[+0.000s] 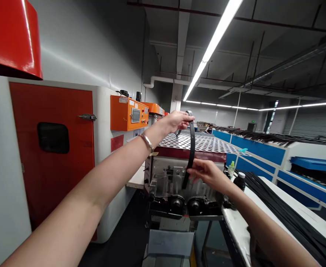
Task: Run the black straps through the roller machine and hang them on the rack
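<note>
Big workshop (221, 63), perforated machine (214, 156), then a belt (192, 142) hanging in front of the machine's near edge, held up, not laid down yet. Left hand (179, 120) pinches its top; right hand (208, 172) is lower, can't tell if gripping.

Strap (192, 142) at left fingers (188, 118) and right fingers (194, 172): matt, smooth, leather-like. Bracelet (147, 142), nearer than left fingers: polished metal. Perforated sheet (213, 142) beyond fingers: smooth, metal-looking. Hood (12, 37) far left of fingers: glossy. Bottle (239, 181) right of right fingers: plastic-looking.
</note>
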### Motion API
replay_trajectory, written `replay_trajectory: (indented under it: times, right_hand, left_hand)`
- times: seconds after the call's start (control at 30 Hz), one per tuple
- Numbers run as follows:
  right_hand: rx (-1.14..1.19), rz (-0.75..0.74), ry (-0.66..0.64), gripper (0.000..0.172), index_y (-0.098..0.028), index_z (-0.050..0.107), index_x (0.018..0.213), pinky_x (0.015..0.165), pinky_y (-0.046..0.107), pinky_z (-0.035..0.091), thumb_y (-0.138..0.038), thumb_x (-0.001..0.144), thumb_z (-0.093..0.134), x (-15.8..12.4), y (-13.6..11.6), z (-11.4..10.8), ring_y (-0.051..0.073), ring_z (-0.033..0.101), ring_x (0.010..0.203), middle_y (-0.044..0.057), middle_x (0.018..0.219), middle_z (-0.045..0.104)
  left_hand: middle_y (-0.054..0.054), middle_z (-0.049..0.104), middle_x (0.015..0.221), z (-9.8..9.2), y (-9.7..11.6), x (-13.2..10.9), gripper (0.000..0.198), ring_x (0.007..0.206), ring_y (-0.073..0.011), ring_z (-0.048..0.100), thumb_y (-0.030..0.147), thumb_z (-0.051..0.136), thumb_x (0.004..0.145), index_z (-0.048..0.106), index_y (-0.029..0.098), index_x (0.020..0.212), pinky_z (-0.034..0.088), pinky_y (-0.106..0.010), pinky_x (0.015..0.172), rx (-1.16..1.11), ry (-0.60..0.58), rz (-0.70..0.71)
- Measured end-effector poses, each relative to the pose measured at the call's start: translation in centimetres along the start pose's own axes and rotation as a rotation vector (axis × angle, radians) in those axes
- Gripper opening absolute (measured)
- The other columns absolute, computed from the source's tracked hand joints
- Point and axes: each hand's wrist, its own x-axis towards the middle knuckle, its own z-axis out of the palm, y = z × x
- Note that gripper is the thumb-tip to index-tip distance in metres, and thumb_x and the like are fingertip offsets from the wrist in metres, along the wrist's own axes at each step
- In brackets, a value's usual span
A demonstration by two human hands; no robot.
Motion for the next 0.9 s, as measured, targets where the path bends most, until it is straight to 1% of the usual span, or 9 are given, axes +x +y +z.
replay_trajectory:
  times: [0.07,0.13,0.2,0.27,0.4,0.5,0.57,0.7,0.9]
  right_hand:
    - [-0.118,-0.078,0.094,0.029,-0.020,0.056,0.076,0.060,0.029,0.055,-0.046,0.087,0.062,1.9,0.2,-1.5,0.020,0.068,0.071,0.001,0.072,0.063]
    - [-0.187,-0.131,0.137,0.027,-0.020,0.056,0.075,0.059,0.029,0.055,-0.043,0.088,0.060,3.3,0.9,-2.2,0.021,0.069,0.070,0.001,0.071,0.064]
    - [-0.224,-0.160,0.153,0.026,-0.020,0.056,0.074,0.060,0.029,0.054,-0.040,0.090,0.059,3.9,1.9,-2.3,0.021,0.070,0.070,0.001,0.070,0.064]
    - [-0.228,-0.147,0.136,0.027,-0.020,0.054,0.072,0.059,0.029,0.054,-0.039,0.090,0.060,4.1,2.7,-2.1,0.021,0.069,0.067,0.000,0.067,0.064]
    - [-0.111,-0.126,0.090,0.028,-0.020,0.054,0.079,0.054,0.027,0.054,-0.044,0.085,0.066,4.3,3.0,-2.0,0.017,0.066,0.063,0.000,0.070,0.064]
    - [-0.008,-0.177,0.155,0.032,-0.019,0.053,0.084,0.054,0.026,0.056,-0.048,0.084,0.066,4.9,2.4,-2.5,0.014,0.063,0.063,-0.002,0.072,0.059]
    - [0.022,-0.193,0.160,0.034,-0.019,0.053,0.082,0.056,0.026,0.058,-0.050,0.085,0.064,5.2,2.1,-2.6,0.014,0.064,0.064,-0.002,0.072,0.058]
    - [0.050,-0.160,0.110,0.036,-0.020,0.050,0.078,0.061,0.029,0.060,-0.052,0.086,0.063,5.2,2.5,-2.0,0.016,0.067,0.067,-0.001,0.072,0.059]
    - [0.008,-0.157,0.110,0.032,-0.021,0.050,0.080,0.064,0.032,0.060,-0.050,0.090,0.059,4.8,3.6,-1.5,0.020,0.069,0.070,0.001,0.075,0.062]
  left_hand:
    - [-0.003,0.055,0.067,0.2,1.5,1.7,0.015,0.051,-0.0021,0.039,0.007,0.068,0.082,0.063,0.010,0.068,0.028,-0.021,0.046,0.030,0.023,0.059]
    - [-0.004,0.057,0.071,0.5,1.9,2.6,0.014,0.052,-0.0022,0.040,0.006,0.068,0.082,0.062,0.011,0.070,0.028,-0.023,0.048,0.067,0.063,0.108]
    - [-0.003,0.057,0.073,0.5,1.5,2.9,0.013,0.053,-0.0025,0.042,0.008,0.069,0.082,0.062,0.011,0.072,0.029,-0.024,0.050,0.111,0.082,0.153]
    - [-0.001,0.054,0.071,0.5,0.6,2.8,0.014,0.054,-0.0026,0.043,0.012,0.069,0.083,0.061,0.011,0.072,0.029,-0.025,0.051,0.142,0.069,0.193]
    - [-0.002,0.056,0.072,1.0,-1.5,1.7,0.015,0.052,-0.0023,0.042,0.010,0.065,0.086,0.059,0.011,0.072,0.027,-0.024,0.050,0.166,0.096,0.215]
    - [-0.002,0.057,0.073,1.9,-2.7,0.4,0.015,0.050,-0.0017,0.042,0.007,0.061,0.088,0.057,0.011,0.073,0.029,-0.024,0.048,0.200,0.136,0.210]
    - [0.000,0.055,0.070,2.4,-3.4,-0.4,0.018,0.049,-0.0009,0.041,0.007,0.060,0.088,0.055,0.012,0.072,0.030,-0.023,0.048,0.213,0.145,0.215]
    - [0.001,0.055,0.070,2.8,-4.3,-1.7,0.018,0.049,-0.0004,0.043,0.007,0.060,0.088,0.056,0.011,0.071,0.033,-0.022,0.048,0.255,0.140,0.195]
    - [0.000,0.057,0.073,2.4,-5.1,-2.4,0.013,0.049,-0.0007,0.045,0.009,0.059,0.089,0.059,0.010,0.076,0.036,-0.022,0.049,0.253,0.127,0.199]
